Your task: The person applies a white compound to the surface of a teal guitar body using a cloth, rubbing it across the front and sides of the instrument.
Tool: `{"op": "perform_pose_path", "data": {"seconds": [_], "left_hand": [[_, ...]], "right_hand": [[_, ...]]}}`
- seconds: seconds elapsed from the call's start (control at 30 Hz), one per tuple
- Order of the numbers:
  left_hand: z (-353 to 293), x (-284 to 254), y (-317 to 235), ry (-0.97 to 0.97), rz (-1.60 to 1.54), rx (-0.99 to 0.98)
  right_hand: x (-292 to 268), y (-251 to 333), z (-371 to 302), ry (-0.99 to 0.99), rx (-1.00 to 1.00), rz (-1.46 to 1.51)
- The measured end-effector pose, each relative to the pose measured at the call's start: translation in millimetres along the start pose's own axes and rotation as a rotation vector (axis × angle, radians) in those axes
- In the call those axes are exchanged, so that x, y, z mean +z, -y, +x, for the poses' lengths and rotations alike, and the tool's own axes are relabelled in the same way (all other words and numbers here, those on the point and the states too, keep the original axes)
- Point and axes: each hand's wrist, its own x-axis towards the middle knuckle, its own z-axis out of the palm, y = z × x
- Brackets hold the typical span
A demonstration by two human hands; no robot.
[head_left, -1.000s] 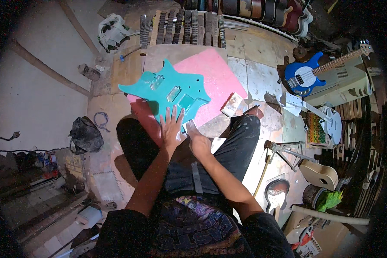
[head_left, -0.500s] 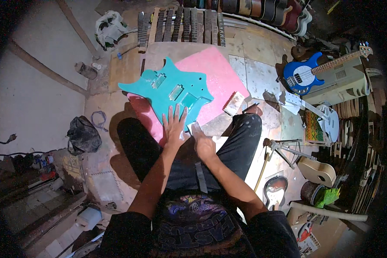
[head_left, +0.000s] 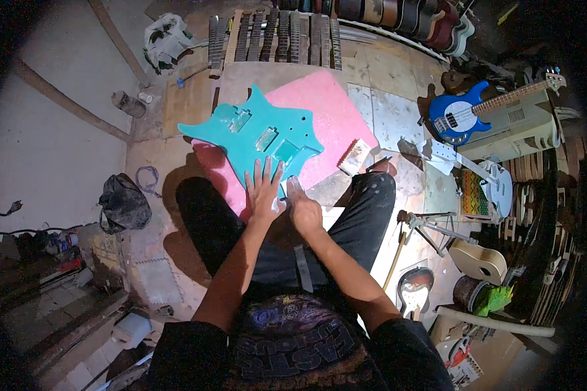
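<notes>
A teal electric guitar body (head_left: 248, 133) with pointed horns and routed cavities lies flat in front of me, partly on a pink foam sheet (head_left: 336, 111). My left hand (head_left: 264, 192) rests flat on its near end, fingers spread. Close by on the right, my right hand (head_left: 304, 210) is closed, its fingers pressing a small pale sheet (head_left: 293, 187) against the body's near right edge. The sheet looks like folded sandpaper, though my fingers cover much of it. Another whitish scrap shows beneath my left palm.
A cream toothed-edge block or pad (head_left: 354, 157) lies on the foam by my right knee. Guitar necks (head_left: 274, 39) line the far side. To the right are a blue bass guitar (head_left: 460, 114), a white guitar (head_left: 499, 189) and a metal stand (head_left: 430, 228). A black bag (head_left: 124, 203) sits left.
My right hand has shifted slightly left and away from me along the body's edge. My left hand stays flat on the guitar body.
</notes>
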Motion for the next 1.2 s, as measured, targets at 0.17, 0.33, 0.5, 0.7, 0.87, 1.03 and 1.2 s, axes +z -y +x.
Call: {"op": "perform_pose_path", "data": {"seconds": [0.17,0.33,0.5,0.7,0.87,1.03,1.2], "left_hand": [[-1,3,2,-0.044,0.021,0.013],[1,0,-2,0.011,-0.003,0.016],[-1,0,1,0.009,-0.014,-0.007],[0,3,3,0.02,0.035,0.03],[0,1,2,0.019,-0.013,0.033],[-2,1,1,0.008,0.031,0.03],[-2,1,5,-0.024,0.002,0.047]], "right_hand": [[-9,0,-13,0.061,-0.002,-0.026],[-7,-2,-3,0.069,0.041,0.028],[-27,-5,-27,0.202,0.218,0.115],[-22,-1,-17,-0.155,-0.034,0.169],[1,-6,1,-0.062,0.013,0.109],[2,-8,-15,-0.067,-0.025,0.009],[-2,-2,-4,0.005,0.009,0.021]]}}
